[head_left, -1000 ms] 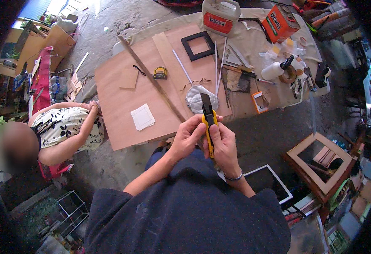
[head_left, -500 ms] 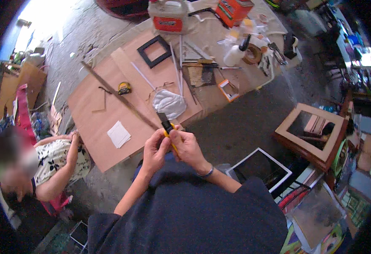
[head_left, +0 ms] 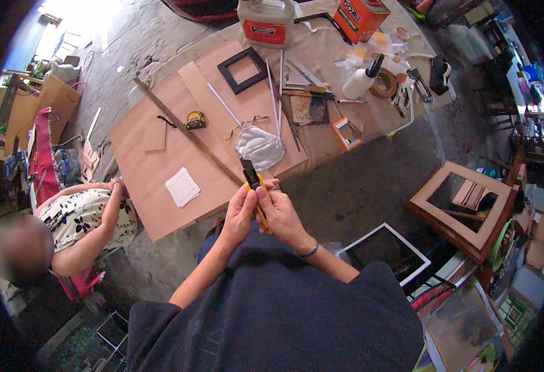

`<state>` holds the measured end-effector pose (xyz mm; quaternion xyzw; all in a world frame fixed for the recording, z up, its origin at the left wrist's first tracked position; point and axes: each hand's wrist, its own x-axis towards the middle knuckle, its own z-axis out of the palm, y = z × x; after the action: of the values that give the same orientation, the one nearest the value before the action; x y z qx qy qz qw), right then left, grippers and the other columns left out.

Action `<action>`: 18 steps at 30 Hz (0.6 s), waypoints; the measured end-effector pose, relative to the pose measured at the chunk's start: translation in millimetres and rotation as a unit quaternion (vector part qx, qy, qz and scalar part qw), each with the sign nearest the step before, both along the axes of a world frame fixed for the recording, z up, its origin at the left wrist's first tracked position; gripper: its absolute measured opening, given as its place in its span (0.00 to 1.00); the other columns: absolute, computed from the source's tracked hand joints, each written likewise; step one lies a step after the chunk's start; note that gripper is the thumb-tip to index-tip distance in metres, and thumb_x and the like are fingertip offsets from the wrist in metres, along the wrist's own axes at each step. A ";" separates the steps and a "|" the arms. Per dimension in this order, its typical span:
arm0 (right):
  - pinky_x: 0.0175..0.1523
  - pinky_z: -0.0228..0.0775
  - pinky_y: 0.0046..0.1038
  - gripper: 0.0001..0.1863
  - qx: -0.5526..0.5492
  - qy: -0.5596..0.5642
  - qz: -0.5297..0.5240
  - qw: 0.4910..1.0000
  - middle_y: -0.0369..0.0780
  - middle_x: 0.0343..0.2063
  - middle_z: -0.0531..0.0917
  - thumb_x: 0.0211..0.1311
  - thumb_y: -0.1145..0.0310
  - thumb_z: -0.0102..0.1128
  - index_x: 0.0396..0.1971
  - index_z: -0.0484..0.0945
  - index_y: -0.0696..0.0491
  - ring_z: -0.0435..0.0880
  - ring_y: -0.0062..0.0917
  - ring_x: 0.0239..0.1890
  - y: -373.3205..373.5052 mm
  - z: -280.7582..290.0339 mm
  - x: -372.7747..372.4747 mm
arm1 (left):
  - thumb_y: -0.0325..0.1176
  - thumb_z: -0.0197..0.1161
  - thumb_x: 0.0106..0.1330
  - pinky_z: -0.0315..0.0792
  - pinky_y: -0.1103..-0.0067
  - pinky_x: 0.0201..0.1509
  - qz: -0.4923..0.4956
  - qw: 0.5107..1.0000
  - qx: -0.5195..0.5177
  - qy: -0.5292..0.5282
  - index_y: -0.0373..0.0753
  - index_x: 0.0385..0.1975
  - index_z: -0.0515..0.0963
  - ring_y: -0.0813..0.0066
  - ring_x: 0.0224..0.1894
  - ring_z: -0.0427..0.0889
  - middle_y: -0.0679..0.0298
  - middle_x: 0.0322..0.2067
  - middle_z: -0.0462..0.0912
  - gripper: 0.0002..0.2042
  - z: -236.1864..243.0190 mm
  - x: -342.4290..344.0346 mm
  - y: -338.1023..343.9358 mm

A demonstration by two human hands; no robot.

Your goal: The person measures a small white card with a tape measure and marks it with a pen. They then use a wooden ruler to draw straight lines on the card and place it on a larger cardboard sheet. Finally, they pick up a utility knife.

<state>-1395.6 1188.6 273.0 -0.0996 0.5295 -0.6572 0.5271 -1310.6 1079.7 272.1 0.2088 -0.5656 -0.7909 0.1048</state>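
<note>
Both hands are closed around a yellow and black utility knife (head_left: 252,175) in front of my chest, at the near edge of the table. My left hand (head_left: 239,214) pinches its left side with thumb and fingers. From the right, my right hand (head_left: 278,211) wraps the yellow handle, its thumb beside the other thumb. The black end points away from me, toward a crumpled white cloth (head_left: 260,147). Just beyond my hands lies the near end of a long wooden strip (head_left: 188,133). A stack of white cards (head_left: 183,187) rests on the brown board (head_left: 141,214) to the left.
A tape measure (head_left: 195,120), a black frame (head_left: 242,70), a jug (head_left: 267,25), an orange-red can (head_left: 361,18), a spray bottle (head_left: 360,82) and a tape roll (head_left: 383,84) occupy the table. Another person (head_left: 89,217) sits at left. Framed pieces (head_left: 461,204) stand at right.
My view has turned slightly, so the table and its things appear farther right. Both hands keep their hold on the knife, with only a slight shift.
</note>
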 end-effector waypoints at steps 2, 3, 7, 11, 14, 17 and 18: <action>0.30 0.71 0.20 0.26 -0.011 0.007 0.016 1.000 0.36 0.23 0.79 0.80 0.49 0.45 0.36 0.77 0.58 0.77 0.14 0.25 0.3 -12.9 3.7 | 0.45 0.41 0.83 0.71 0.72 0.63 0.016 0.999 0.041 -0.007 0.30 0.56 0.75 0.68 0.56 0.79 0.51 0.57 0.79 0.23 -4.2 1.2 1.0; 0.34 0.72 0.20 0.25 -0.024 0.034 0.014 0.999 0.36 0.26 0.80 0.80 0.50 0.45 0.39 0.78 0.59 0.78 0.13 0.29 -2.1 -20.9 8.2 | 0.45 0.40 0.83 0.71 0.69 0.63 0.028 0.997 0.074 -0.001 0.31 0.53 0.75 0.64 0.56 0.79 0.49 0.56 0.79 0.23 -4.2 0.2 1.5; 0.46 0.72 0.21 0.24 -0.001 0.178 0.051 0.983 0.38 0.35 0.83 0.80 0.53 0.48 0.48 0.78 0.62 0.76 0.13 0.42 -6.6 -9.4 7.4 | 0.47 0.37 0.83 0.72 0.64 0.64 0.099 0.981 0.169 0.000 0.31 0.43 0.75 0.56 0.56 0.79 0.46 0.52 0.79 0.24 -2.2 1.2 1.9; 0.39 0.75 0.35 0.19 0.065 0.221 0.123 0.965 0.50 0.33 0.86 0.74 0.56 0.57 0.45 0.80 0.61 0.87 0.35 0.32 -4.8 -5.4 -1.0 | 0.50 0.39 0.83 0.77 0.68 0.57 0.163 0.967 0.194 -0.017 0.33 0.39 0.75 0.63 0.49 0.82 0.51 0.45 0.82 0.25 -5.9 7.0 -8.1; 0.38 0.75 0.34 0.16 0.075 0.221 0.101 0.967 0.50 0.30 0.86 0.73 0.59 0.58 0.42 0.81 0.59 0.87 0.34 0.31 -4.5 -1.2 -7.1 | 0.53 0.41 0.81 0.80 0.73 0.42 0.211 0.961 0.165 -0.072 0.35 0.41 0.73 0.70 0.35 0.84 0.60 0.32 0.82 0.24 -10.6 15.9 -19.8; 0.36 0.75 0.34 0.16 0.048 0.250 0.113 0.961 0.49 0.29 0.86 0.73 0.59 0.59 0.39 0.80 0.60 0.86 0.32 0.30 -4.9 -0.1 -13.0 | 0.53 0.44 0.80 0.78 0.76 0.34 0.202 0.963 0.177 -0.034 0.37 0.43 0.73 0.71 0.28 0.82 0.63 0.29 0.80 0.23 -16.8 29.2 -28.9; 0.36 0.75 0.33 0.16 0.060 0.249 0.118 0.959 0.48 0.29 0.86 0.73 0.60 0.59 0.39 0.80 0.60 0.86 0.32 0.30 -4.8 0.1 -14.7 | 0.54 0.46 0.80 0.75 0.77 0.28 0.213 0.959 0.174 -0.074 0.38 0.43 0.72 0.73 0.23 0.79 0.65 0.26 0.78 0.22 -12.1 29.7 -29.4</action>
<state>-1410.3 1183.8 273.1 -0.2900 0.6674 -0.5116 0.4569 -1281.0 1050.3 260.0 0.3972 -0.3678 -0.8188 0.1910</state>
